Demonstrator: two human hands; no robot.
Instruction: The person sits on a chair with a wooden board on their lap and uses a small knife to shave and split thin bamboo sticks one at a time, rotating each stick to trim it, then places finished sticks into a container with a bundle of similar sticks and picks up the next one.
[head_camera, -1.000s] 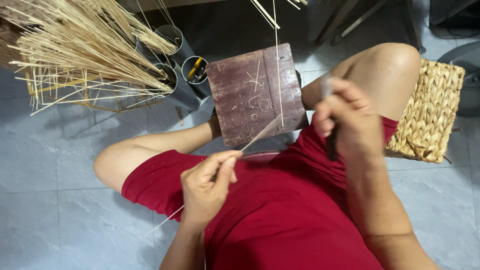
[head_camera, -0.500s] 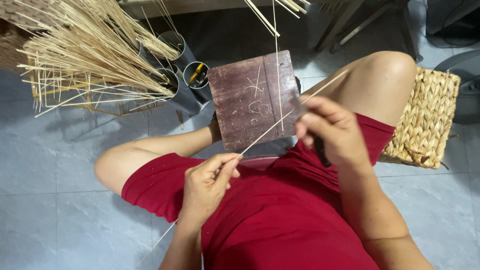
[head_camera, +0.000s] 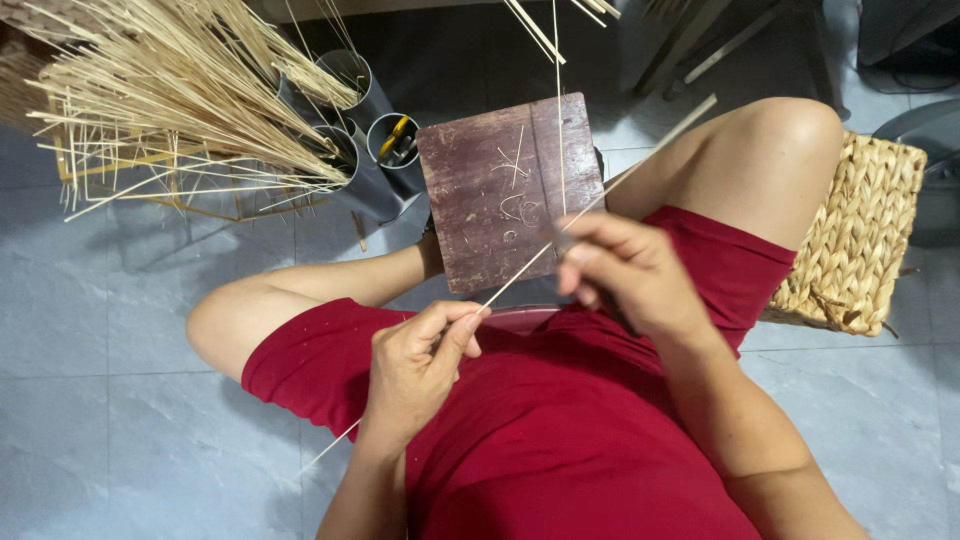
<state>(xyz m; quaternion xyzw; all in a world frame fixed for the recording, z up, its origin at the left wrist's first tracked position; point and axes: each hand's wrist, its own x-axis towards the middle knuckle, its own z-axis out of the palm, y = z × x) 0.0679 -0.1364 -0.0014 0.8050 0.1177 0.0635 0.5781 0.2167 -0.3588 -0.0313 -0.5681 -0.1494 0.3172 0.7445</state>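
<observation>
The left hand (head_camera: 415, 365) pinches a thin bamboo strip (head_camera: 530, 270) between thumb and fingers; the right hand (head_camera: 625, 272) is closed around it higher up, with what looks like a dark blade. The strip lies over the lap and a scarred wooden board (head_camera: 505, 190), its long axis running diagonally from lower left to upper right. A slipping blade could likely nick fingers or split the strip.
</observation>
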